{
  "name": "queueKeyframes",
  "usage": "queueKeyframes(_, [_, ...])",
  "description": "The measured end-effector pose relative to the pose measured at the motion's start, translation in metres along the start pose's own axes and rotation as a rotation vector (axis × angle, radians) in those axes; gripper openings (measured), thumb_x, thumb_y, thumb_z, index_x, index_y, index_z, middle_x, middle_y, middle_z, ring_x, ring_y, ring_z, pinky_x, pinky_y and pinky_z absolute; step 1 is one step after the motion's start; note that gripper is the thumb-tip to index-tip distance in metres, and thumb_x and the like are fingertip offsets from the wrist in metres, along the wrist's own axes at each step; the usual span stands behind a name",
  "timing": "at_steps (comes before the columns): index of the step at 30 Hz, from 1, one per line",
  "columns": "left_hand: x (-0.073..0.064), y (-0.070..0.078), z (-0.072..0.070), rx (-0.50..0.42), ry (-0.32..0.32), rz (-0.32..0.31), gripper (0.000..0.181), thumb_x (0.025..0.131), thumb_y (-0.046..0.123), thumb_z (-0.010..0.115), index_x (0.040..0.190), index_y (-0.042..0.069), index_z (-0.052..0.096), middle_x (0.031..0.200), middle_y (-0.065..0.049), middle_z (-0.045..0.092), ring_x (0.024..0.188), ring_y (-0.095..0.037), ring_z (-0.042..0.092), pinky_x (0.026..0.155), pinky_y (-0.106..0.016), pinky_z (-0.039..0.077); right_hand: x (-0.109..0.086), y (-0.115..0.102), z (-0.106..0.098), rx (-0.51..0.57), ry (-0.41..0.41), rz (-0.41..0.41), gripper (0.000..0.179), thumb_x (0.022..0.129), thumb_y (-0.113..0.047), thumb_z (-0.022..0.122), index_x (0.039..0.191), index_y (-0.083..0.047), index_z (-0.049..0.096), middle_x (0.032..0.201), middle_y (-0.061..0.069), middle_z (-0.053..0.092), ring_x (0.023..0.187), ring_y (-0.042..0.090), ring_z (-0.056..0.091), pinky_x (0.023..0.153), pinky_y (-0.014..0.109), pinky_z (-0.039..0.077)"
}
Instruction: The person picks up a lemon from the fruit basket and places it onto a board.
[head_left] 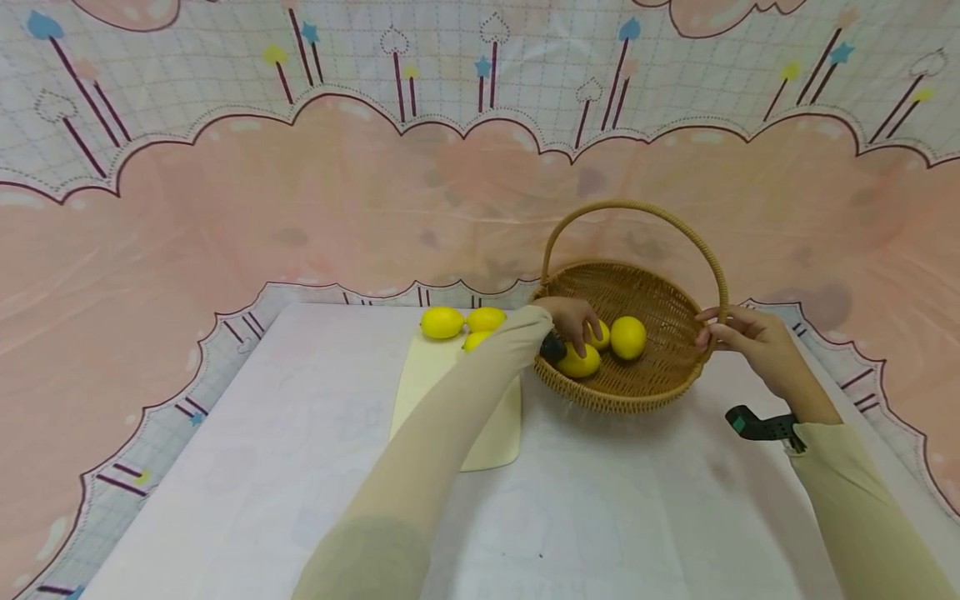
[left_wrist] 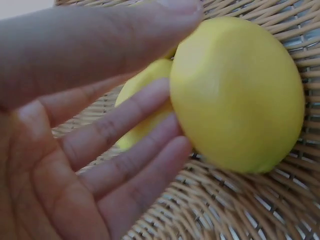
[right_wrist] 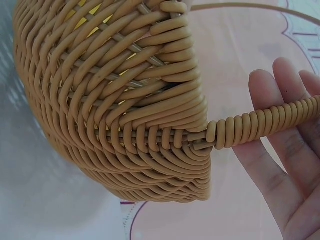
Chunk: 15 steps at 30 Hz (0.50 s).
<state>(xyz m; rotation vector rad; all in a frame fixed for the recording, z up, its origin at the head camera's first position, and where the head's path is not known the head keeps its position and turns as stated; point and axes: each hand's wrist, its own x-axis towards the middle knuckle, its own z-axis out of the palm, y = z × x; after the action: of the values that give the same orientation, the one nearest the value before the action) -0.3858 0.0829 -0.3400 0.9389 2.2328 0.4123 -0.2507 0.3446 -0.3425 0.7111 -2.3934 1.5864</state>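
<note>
My left hand [head_left: 572, 317] is inside the wicker basket [head_left: 663, 367], its fingers and thumb pinching a lemon [head_left: 580, 362] near the left rim. In the left wrist view that lemon [left_wrist: 240, 95] fills the right half, touched by thumb and fingertips. Behind the fingers sits a second lemon [left_wrist: 137, 92], partly hidden. Another lemon [head_left: 628, 337] lies to the right in the basket. With thumb and fingers, my right hand [head_left: 765, 343] holds the base of the handle [right_wrist: 265, 122] at the basket's right side. The basket is tilted, its opening facing me.
Left of the basket, a pale cutting board [head_left: 427, 383] lies on the white table [head_left: 247, 467]. Lemons [head_left: 442, 322] rest at its far end, one partly covered by my left sleeve. A patterned pink cloth [head_left: 337, 208] hangs behind the table.
</note>
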Motion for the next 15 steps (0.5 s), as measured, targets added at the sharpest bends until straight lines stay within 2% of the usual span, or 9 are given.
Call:
queueKeyframes(9, [0.0075,-0.0039,0.0030,-0.005,-0.019,0.035,0.045,0.085,-0.003,0.063,0.129,0.006,0.057,0.135,-0.012,0.055,0.123,-0.021,0.052,0.095,-0.024,0.049,0.0004,-0.0021,0.0006,-0.022,0.002,0.006,0.018,0.096,-0.001,0.046,0.108,0.006,0.058,0.079,-0.007,0.069,0.075,0.004,0.064,0.073,0.014,0.054])
queueKeyframes(15, [0.0068,-0.0040,0.0031,-0.040,0.004,0.014,0.041,0.087,-0.008,0.057,0.126,0.005,0.059,0.132,-0.012,0.057,0.120,-0.021,0.054,0.094,-0.023,0.049,0.0009,-0.0027,0.0007,-0.019,0.005,0.010,0.018,0.096,0.000,0.047,0.108,0.006,0.058,0.078,-0.007,0.069,0.075,0.004,0.064,0.072,0.014,0.054])
